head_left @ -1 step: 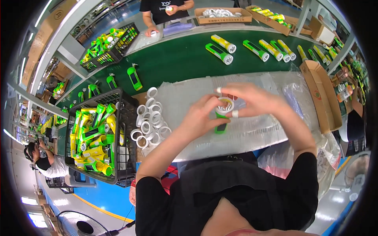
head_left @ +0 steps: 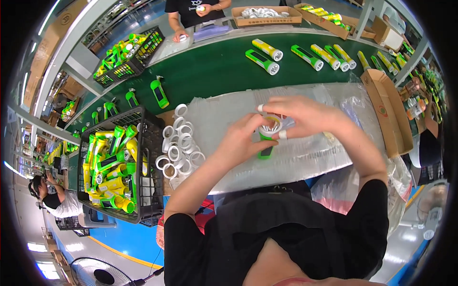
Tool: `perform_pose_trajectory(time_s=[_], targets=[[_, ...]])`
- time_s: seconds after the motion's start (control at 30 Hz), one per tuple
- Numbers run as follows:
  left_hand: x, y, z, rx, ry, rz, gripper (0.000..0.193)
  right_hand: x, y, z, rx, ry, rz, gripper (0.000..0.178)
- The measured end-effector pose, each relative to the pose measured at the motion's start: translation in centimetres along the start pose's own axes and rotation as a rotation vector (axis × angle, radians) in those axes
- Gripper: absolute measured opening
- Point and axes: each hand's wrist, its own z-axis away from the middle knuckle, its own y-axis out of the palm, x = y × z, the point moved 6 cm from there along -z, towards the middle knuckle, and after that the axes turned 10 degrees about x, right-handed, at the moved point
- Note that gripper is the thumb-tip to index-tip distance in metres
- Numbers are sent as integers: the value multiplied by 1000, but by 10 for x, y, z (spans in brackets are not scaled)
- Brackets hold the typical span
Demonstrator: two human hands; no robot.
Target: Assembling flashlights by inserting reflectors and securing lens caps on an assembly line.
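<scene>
In front of me a green flashlight is held with its lamp end up, a white ring around its head. My left hand grips it from the left, thumb and fingers closed about the head and upper body. From the right, my right hand curls its fingers and thumb around the ring's rim; white wraps cover two fingertips. The lower part of the flashlight shows below the hands. Loose white rings lie piled left of my left forearm.
A black crate of yellow and green flashlights stands at the left. Finished-looking flashlights lie on the green belt beyond the plastic-covered table. An open cardboard box sits at right. Across the belt, a person handles small white parts.
The whole view has shifted slightly, so the surroundings sit a little further left and up. Both hands stay closed around the flashlight's head.
</scene>
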Motion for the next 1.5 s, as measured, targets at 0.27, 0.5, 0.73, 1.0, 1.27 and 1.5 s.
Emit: perform_pose_trajectory(time_s=[0.27, 0.5, 0.73, 1.0, 1.27, 1.5], targets=[[5, 10, -4, 9, -42, 36, 39, -5, 5, -16, 354, 123, 129, 28], [2, 12, -5, -65, 72, -6, 38, -17, 14, -9, 256, 406, 110, 40], [10, 10, -9, -95, 24, -26, 37, -28, 5, -3, 167, 565, 198, 55], [13, 14, -4, -111, 54, -50, 40, -27, 23, 4, -21, 658, 140, 40], [18, 16, -3, -177, 69, -37, 41, -30, 33, 0, -214, 275, 100, 46], [14, 10, 13, -119, 108, 219, 85, 7, 11, 10, -288, 280, 31, 46]])
